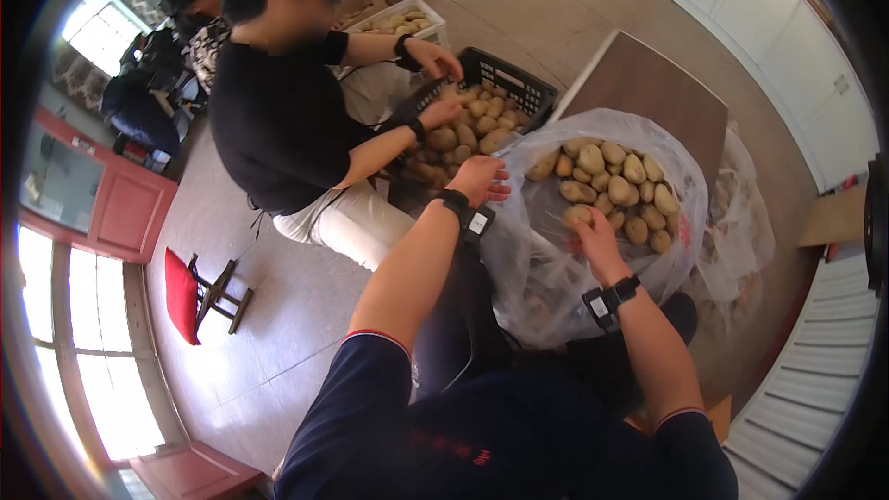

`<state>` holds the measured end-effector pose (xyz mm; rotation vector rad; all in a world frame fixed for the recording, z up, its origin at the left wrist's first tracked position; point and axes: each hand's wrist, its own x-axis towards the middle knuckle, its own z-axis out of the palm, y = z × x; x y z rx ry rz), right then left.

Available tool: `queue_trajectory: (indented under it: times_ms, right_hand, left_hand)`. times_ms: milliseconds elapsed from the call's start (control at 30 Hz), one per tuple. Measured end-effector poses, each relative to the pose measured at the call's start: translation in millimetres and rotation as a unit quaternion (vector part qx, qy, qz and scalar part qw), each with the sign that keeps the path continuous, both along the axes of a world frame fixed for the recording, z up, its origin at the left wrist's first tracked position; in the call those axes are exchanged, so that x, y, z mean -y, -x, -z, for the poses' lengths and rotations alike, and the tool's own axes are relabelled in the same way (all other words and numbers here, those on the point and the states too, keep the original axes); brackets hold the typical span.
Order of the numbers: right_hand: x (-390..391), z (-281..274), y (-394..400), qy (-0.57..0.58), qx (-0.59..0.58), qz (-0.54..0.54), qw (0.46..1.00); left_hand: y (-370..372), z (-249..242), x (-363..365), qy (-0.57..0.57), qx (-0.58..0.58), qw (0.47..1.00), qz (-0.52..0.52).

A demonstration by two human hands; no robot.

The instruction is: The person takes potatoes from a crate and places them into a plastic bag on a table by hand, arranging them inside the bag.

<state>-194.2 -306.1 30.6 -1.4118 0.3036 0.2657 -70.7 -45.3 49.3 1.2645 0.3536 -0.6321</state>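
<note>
A clear plastic bag lies spread in front of me, its mouth wide and a heap of potatoes inside. At the near side of the heap, my right hand has its fingers closed on a potato. My left hand is at the bag's left rim with its fingers stretched out and no potato in them. Just beyond it stands a black crate full of potatoes, and a co-worker's two hands reach into that crate.
A co-worker in a black shirt sits at my left. Behind the bag is a brown-topped table. A white crate of potatoes stands farther back. A red folding stool is on the floor at left; white cabinets line the right.
</note>
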Motion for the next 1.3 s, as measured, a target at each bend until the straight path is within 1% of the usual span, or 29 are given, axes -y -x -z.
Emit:
queue_trajectory:
  times_ms: [33,100,167,233,300,367,433,533,567,600,633,667,700,733,767,800,833,900,933,967,1000,1033,1067,1133,1167,1200,1233,1267,1300]
  right_hand:
    - [-2,-2,-1,-0.007,0.002,-0.023,1.000]
    - [-11,-6,-4,0.025,0.005,-0.026,0.999]
    - [-18,-6,-11,0.055,0.007,-0.054,0.997]
    - [-30,-15,-15,0.057,0.017,-0.047,0.997]
    - [-38,-23,-18,0.056,0.026,-0.043,0.997]
    - [-43,-26,-22,0.018,0.048,-0.084,0.995]
    - [-45,-26,-24,0.024,0.065,-0.085,0.994]
    - [-45,-26,-23,0.036,0.090,-0.089,0.991]
    - [-43,-23,-22,0.059,0.094,-0.079,0.991]
    - [-40,-22,-21,0.082,0.098,-0.070,0.989]
    - [-37,-18,-19,0.081,0.097,-0.070,0.990]
    - [-31,-4,-19,0.214,0.171,-0.054,0.960]
    - [-24,7,-18,0.341,0.241,-0.037,0.908]
    - [-14,17,-15,0.340,0.242,-0.038,0.908]
    - [-5,25,-13,0.414,0.261,-0.027,0.871]
    - [1,26,-11,0.484,0.280,-0.016,0.829]
    - [7,27,-8,0.481,0.284,-0.018,0.829]
    - [15,22,-2,0.530,0.200,-0.045,0.823]
    - [19,22,0,0.526,0.203,-0.047,0.824]
    - [24,23,1,0.546,0.188,-0.080,0.813]
    - [26,24,2,0.565,0.173,-0.113,0.799]
    - [29,26,4,0.563,0.175,-0.114,0.800]
    - [31,22,6,0.569,0.165,-0.132,0.795]
    - [32,20,6,0.574,0.155,-0.150,0.790]
    - [32,21,6,0.588,0.152,-0.151,0.780]
    - [31,21,6,0.603,0.148,-0.153,0.769]
    - [31,22,6,0.603,0.148,-0.153,0.769]
    - [31,21,7,0.606,0.145,-0.157,0.766]
    - [30,19,7,0.610,0.143,-0.161,0.763]
  left_hand:
    - [3,-6,3,-0.004,-0.006,0.999,0.033]
    - [6,-10,14,-0.003,-0.015,0.996,0.082]
    - [5,-10,21,-0.014,-0.022,0.988,0.154]
    - [6,-6,28,-0.008,-0.021,0.982,0.185]
    - [11,-16,34,-0.012,-0.030,0.974,0.224]
    - [15,-21,38,0.002,-0.032,0.970,0.241]
    - [16,-20,40,0.003,-0.001,0.962,0.273]
    - [16,-23,42,-0.007,0.007,0.964,0.265]
    - [15,-21,42,-0.007,0.006,0.964,0.266]
    - [14,-19,41,-0.001,0.007,0.970,0.242]
    - [13,-17,39,0.005,0.008,0.976,0.218]
    - [12,-17,38,0.006,0.007,0.976,0.218]
    - [11,-18,37,0.006,0.015,0.981,0.192]
    - [11,-19,36,0.006,0.023,0.986,0.165]
    - [9,-17,33,0.005,0.024,0.986,0.162]
    - [7,-12,30,0.014,0.024,0.990,0.139]
    - [4,-8,26,0.023,0.025,0.993,0.114]
    - [-1,-1,17,0.018,0.026,0.996,0.085]
    - [-3,3,12,0.017,0.025,0.998,0.062]
    - [-5,4,7,0.014,0.026,0.998,0.058]
    - [-7,6,3,0.019,0.022,0.999,0.026]
    - [-9,7,-1,0.024,0.018,1.000,-0.006]
    - [-12,11,-6,0.023,0.019,1.000,-0.008]
    - [-19,22,-18,0.045,0.003,0.995,-0.083]
    - [-24,30,-26,0.045,0.003,0.995,-0.084]
    - [-28,36,-33,0.055,-0.011,0.990,-0.128]
    - [-31,42,-37,0.065,-0.024,0.983,-0.172]
    - [-30,39,-38,0.057,-0.055,0.971,-0.227]
    - [-31,40,-40,0.057,-0.055,0.971,-0.226]
